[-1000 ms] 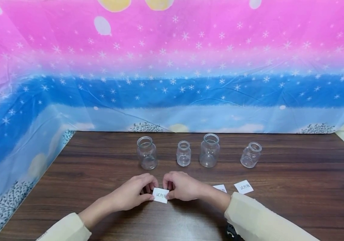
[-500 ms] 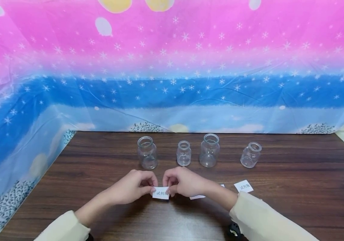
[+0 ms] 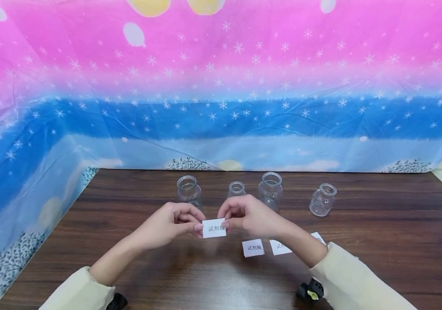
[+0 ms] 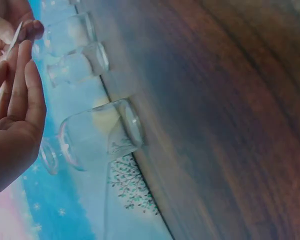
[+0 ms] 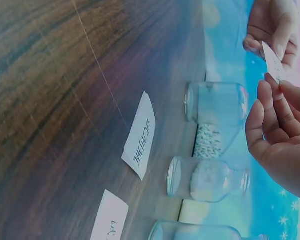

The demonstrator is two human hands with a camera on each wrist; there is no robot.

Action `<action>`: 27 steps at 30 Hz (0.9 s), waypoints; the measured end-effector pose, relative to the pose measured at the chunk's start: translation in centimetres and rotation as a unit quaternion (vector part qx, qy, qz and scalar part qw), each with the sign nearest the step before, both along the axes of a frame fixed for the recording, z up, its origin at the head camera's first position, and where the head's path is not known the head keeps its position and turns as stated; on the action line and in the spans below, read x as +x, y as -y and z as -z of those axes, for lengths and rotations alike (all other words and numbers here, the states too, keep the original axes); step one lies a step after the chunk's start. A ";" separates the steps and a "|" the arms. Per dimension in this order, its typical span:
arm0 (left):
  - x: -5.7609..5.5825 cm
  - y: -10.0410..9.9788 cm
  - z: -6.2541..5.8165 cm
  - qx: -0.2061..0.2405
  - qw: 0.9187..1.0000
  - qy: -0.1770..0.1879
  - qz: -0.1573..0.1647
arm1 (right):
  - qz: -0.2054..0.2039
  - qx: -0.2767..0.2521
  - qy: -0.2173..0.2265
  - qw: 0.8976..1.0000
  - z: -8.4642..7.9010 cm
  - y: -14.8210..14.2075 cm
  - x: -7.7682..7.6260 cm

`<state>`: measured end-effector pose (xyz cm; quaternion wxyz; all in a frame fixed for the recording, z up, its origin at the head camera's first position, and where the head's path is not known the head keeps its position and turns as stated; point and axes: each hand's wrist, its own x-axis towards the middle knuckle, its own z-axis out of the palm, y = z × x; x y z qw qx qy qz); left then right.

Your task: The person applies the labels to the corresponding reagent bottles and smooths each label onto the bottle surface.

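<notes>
A small white paper label point(image 3: 212, 228) printed with dark characters is held up over the table between both hands. My left hand point(image 3: 162, 228) pinches its left edge between thumb and fingers. The right edge is pinched by my right hand point(image 3: 253, 218), whose thumb covers the end of the writing. Seen from the right wrist, the label point(image 5: 273, 64) is tilted, its printed face partly showing. Behind the hands stand a large glass jar point(image 3: 188, 186) and a small glass jar point(image 3: 236, 188), both partly hidden by the fingers.
Another large jar point(image 3: 270, 185) and a small jar point(image 3: 322, 200) stand further right. Three places on the wooden table point(image 3: 166, 284) hold white labels: one label point(image 3: 252, 248), a second point(image 3: 280, 247) and a third point(image 3: 317, 237) partly behind the right forearm. A patterned cloth point(image 3: 221, 116) hangs behind.
Both hands have raised the label from low over the table and carried it forward, toward the jars. The labels on the table near the right arm have come more into view.
</notes>
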<state>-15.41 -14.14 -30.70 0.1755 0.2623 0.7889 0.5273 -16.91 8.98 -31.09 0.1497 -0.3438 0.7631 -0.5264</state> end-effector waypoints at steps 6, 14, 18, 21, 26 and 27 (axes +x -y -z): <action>0.0 0.0 0.4 0.018 1.000 0.008 0.016 | 0.004 -0.006 -0.004 1.000 0.1 -0.2 -0.1; 0.0 0.0 0.3 0.005 1.000 -0.004 0.016 | 0.010 -0.012 -0.002 1.000 0.3 -0.2 -0.2; -0.2 0.3 0.5 -0.011 1.000 -0.016 -0.010 | 0.028 -0.016 0.000 0.999 0.0 -0.6 -0.1; -0.4 0.7 0.6 -0.023 0.999 -0.024 -0.038 | 0.040 -0.030 0.005 0.999 -0.3 -1.0 0.0; -0.5 0.8 0.6 -0.022 0.998 -0.028 -0.054 | 0.039 -0.039 0.005 0.998 -0.4 -0.6 0.2; -0.4 0.7 0.6 -0.020 0.998 -0.029 -0.053 | 0.035 -0.038 0.005 0.999 -0.3 -0.3 0.3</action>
